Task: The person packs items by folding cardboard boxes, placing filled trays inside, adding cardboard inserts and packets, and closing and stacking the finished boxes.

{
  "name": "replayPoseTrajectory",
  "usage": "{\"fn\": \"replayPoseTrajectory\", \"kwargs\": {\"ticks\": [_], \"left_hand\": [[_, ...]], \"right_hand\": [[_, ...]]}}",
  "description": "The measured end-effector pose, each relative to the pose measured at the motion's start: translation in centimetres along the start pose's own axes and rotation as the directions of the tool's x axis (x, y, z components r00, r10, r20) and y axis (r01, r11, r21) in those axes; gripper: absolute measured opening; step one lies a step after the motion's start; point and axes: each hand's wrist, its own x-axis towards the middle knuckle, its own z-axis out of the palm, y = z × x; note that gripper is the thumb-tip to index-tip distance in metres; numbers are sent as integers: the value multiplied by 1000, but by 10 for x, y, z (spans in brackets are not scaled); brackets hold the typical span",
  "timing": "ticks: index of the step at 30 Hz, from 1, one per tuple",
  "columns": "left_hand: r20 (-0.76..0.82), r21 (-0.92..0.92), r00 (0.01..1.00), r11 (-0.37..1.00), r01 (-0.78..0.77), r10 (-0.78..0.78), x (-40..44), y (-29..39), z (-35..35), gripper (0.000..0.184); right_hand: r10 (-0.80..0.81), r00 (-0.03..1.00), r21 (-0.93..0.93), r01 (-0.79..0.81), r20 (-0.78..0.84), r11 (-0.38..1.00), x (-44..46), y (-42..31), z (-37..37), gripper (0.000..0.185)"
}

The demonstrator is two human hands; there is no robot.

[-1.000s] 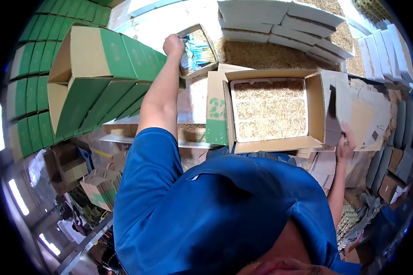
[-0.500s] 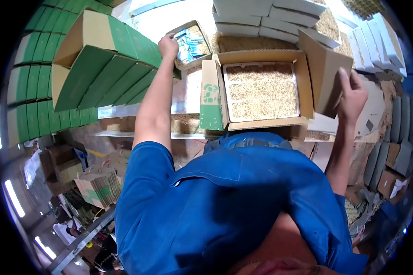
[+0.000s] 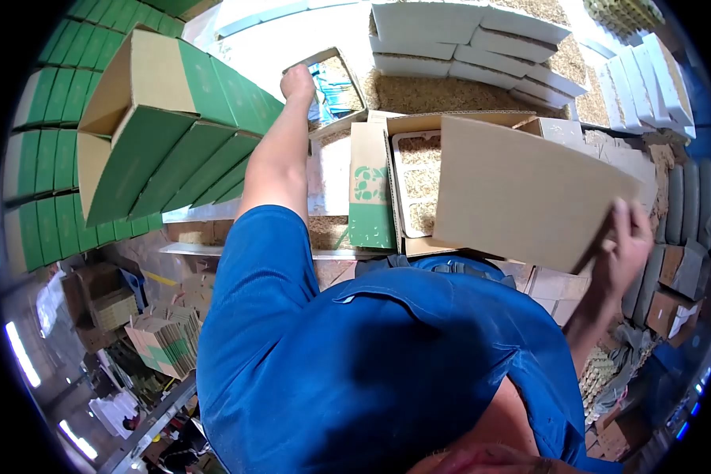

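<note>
My left hand (image 3: pixel 298 82) is closed at the left edge of a small box (image 3: pixel 351 120) of blue packets (image 3: pixel 334 93); what its fingers pinch is hidden. My right hand (image 3: pixel 629 241) grips the right end of a flat brown cardboard sheet (image 3: pixel 521 189). The sheet lies tilted over the right part of an open carton (image 3: pixel 428 246). Left of the sheet, a white-rimmed tray of straw-like shreds (image 3: pixel 419 174) still shows inside the carton. The carton's green-printed flap (image 3: pixel 370 186) is folded out to the left.
Green-and-brown cartons (image 3: pixel 166 150) stand in a row at the left, with more stacked behind. White blocks (image 3: pixel 466 47) are piled beyond the open carton, others (image 3: pixel 648 83) at the far right. Folded cartons (image 3: pixel 166 340) lie at lower left, grey bundles (image 3: pixel 687 205) at the right edge.
The cardboard sheet, upright at the carton's right side earlier, has swung left and down over it with my right hand. My left hand stays at the small box.
</note>
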Motion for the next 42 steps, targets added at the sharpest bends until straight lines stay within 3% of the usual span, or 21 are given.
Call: {"fn": "replayPoseTrajectory", "kwargs": {"ticks": [1,3,5,7,10,15,17,18,23,25,27,29,31,35,37,39,41,42], "left_hand": [[-6,39,999,998,-45,45,3,0,1,22],[-10,21,1000,999,-26,26,8,-3,5,22],[-18,2,1000,1000,-1,1,14,-4,6,23],[-55,-62,994,994,94,-98,14,-5,0,15],[68,-125,991,985,122,-114,2,2,-27,16],[-6,-254,981,949,187,-195,0,1,-24,17],[-20,-281,978,940,195,-209,-8,3,-39,17],[-6,-297,974,930,215,-227,-15,6,-49,17],[-22,-326,978,926,191,-209,-27,2,-56,17],[-128,-285,979,952,114,-156,-24,-4,-44,16],[-90,-274,986,955,111,-141,-23,-9,-41,15],[-59,-294,987,948,123,-147,-23,-11,-41,14],[-61,-289,988,950,118,-141,-27,-7,-46,13],[-71,-287,981,945,154,-182,-31,-1,-59,21],[-49,-294,984,944,150,-172,-32,-5,-61,25],[-49,-312,982,937,156,-180,-30,-6,-61,34],[-48,-315,982,936,159,-183,-28,-4,-61,34],[-72,-343,974,923,177,-214,-27,-1,-62,33]], "right_hand": [[134,989,34,-132,-56,991,2,7,23,24],[279,956,92,-287,91,954,12,42,40,37],[253,954,200,-282,160,938,13,53,57,39],[264,940,142,-298,216,944,12,44,71,43],[189,957,69,-209,218,976,17,52,79,54],[117,969,85,-138,216,987,33,54,84,55],[43,970,-5,-42,240,999,39,45,88,50],[-91,971,-65,108,222,992,42,44,92,41],[-55,953,-84,83,298,993,38,41,120,24],[-141,957,-137,180,255,974,35,47,125,23],[-285,929,-185,330,235,925,29,49,127,22],[-308,910,-353,394,278,848,21,50,127,24],[-183,893,-384,352,412,853,16,43,121,44],[-244,863,-525,470,443,709,-11,32,120,63],[-302,846,-516,513,440,686,-22,22,116,57],[-313,862,-663,507,400,550,-25,6,108,50],[-331,844,-652,536,423,536,-21,9,106,45],[-320,781,-567,614,536,548,-17,13,109,41]]}}
